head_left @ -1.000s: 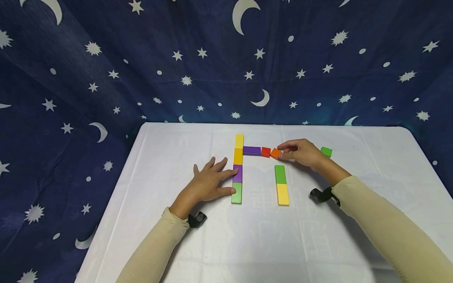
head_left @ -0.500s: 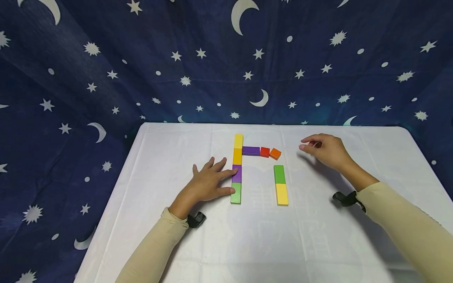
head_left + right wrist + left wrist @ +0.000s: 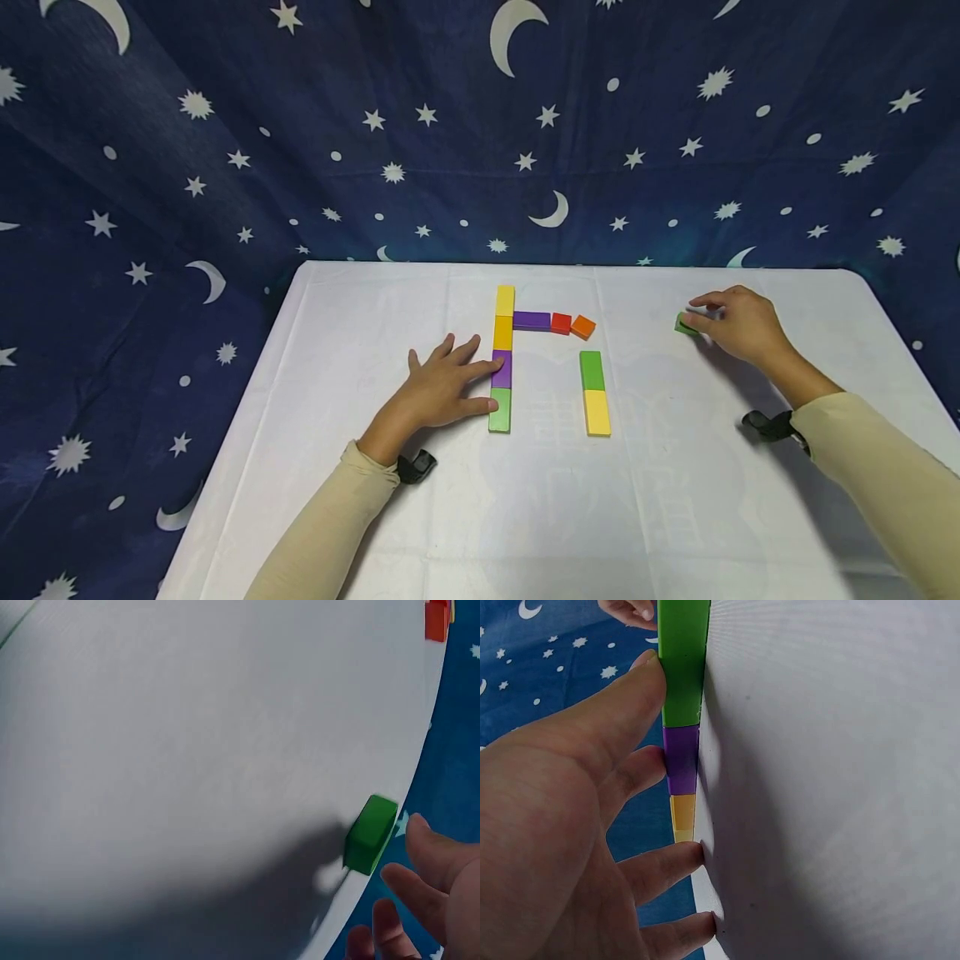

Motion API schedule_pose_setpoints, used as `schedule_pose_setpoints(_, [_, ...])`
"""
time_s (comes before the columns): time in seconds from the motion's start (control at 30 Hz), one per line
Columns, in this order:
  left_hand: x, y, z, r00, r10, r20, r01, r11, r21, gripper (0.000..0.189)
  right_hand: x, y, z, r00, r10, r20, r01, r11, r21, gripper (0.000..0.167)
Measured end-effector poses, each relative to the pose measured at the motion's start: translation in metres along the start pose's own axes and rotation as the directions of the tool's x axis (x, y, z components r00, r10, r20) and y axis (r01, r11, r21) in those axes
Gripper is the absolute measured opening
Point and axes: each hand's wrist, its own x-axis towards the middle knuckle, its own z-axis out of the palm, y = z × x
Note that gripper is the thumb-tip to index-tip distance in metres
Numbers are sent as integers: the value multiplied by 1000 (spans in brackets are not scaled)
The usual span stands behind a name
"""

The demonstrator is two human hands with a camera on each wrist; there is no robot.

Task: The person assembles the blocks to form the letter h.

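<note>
My left hand (image 3: 442,390) lies with spread fingers beside a column of flat blocks. Its thumb touches the light green block (image 3: 499,420) and its index finger the purple block (image 3: 501,380); above these stand an amber block (image 3: 503,335) and a yellow block (image 3: 506,300). Far to the right, my right hand (image 3: 742,325) hovers over a small green block (image 3: 684,325), thumb overlapping it in the head view. In the right wrist view that green block (image 3: 371,834) sits on the cloth, with a gap between it and the loosely bent fingers.
From the column's upper part a row runs right: a purple block (image 3: 532,322), a red block (image 3: 561,324) and a tilted orange block (image 3: 583,327). Below it stand a green block (image 3: 592,371) and a yellow block (image 3: 597,414), end to end. White cloth (image 3: 525,517) covers the table.
My right hand has left the orange block and moved right to the small green block, which it earlier hid. The left hand stays where it was.
</note>
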Motion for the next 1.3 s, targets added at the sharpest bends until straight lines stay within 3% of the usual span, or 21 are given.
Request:
schedule_pose_setpoints(0.5, [0, 0, 0, 1000, 0, 6, 0, 1000, 1, 69, 0, 8, 2, 999, 15, 38, -15, 1000, 9, 41])
schedule_pose_setpoints(0.8, [0, 0, 0, 1000, -4, 6, 4, 1000, 2, 69, -4, 5, 5, 999, 52, 3, -52, 997, 64, 40])
schedule_pose_setpoints(1.03, [0, 0, 0, 1000, -4, 9, 4, 1000, -1, 70, -8, -1, 8, 996, 48, -78, -41, 995, 94, 27])
schedule_pose_setpoints(1.17, [0, 0, 0, 1000, -3, 10, 3, 1000, 1, 70, -10, -6, 10, 992, 50, -114, -33, 988, 150, 25])
schedule_pose_setpoints(1.3, [0, 0, 0, 1000, -6, 12, 6, 1000, -3, 70, -11, -15, 13, 995, 70, -77, -47, 963, 264, 28])
